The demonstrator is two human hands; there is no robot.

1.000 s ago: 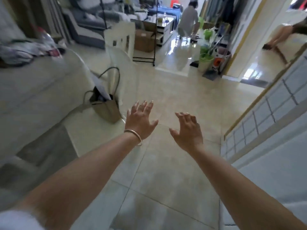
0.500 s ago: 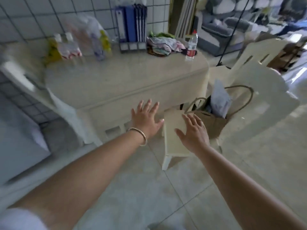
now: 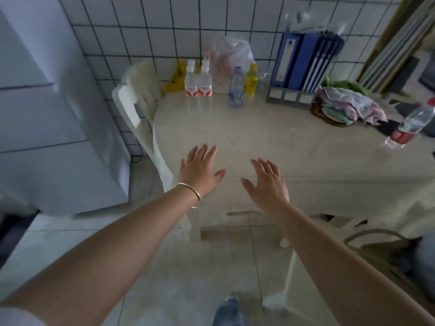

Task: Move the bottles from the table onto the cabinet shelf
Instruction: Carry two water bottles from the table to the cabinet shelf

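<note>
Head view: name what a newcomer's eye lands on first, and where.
Two open hands, the left hand with a bangle and the right hand, reach over the table's near edge. Four small bottles stand at the back by the tiled wall, and a red-labelled bottle stands apart at the far right.

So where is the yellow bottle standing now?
In the head view the yellow bottle stands at the back of the table, near the tiled wall, just right of the purple-labelled bottle and left of the blue binders.
</note>
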